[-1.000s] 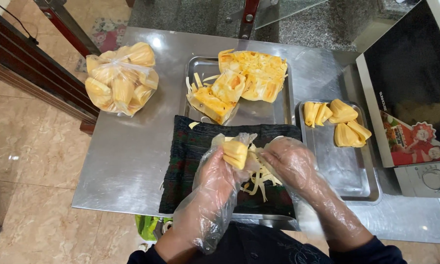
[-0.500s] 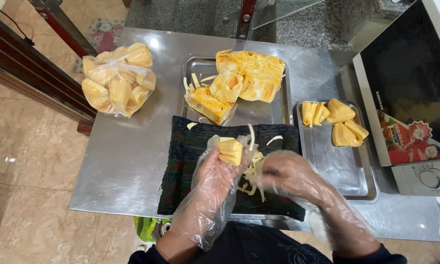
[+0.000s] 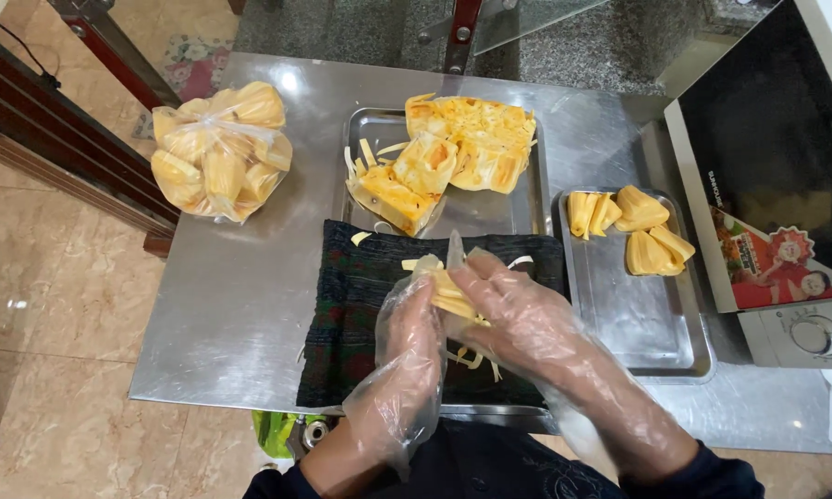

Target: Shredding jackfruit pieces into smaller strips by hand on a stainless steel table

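A yellow jackfruit pod [image 3: 448,294] is gripped between the gloved left hand [image 3: 414,346] and gloved right hand [image 3: 518,310], both closed on it, held above the dark cloth [image 3: 351,323] so pale strands [image 3: 471,359] are caught there.

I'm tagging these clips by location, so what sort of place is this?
Probably a small food-prep spot, perhaps a home kitchen or a stall. A steel table carries metal trays of peeled yellow fruit pods, a microwave oven stands alongside, and both hands wear thin plastic gloves.
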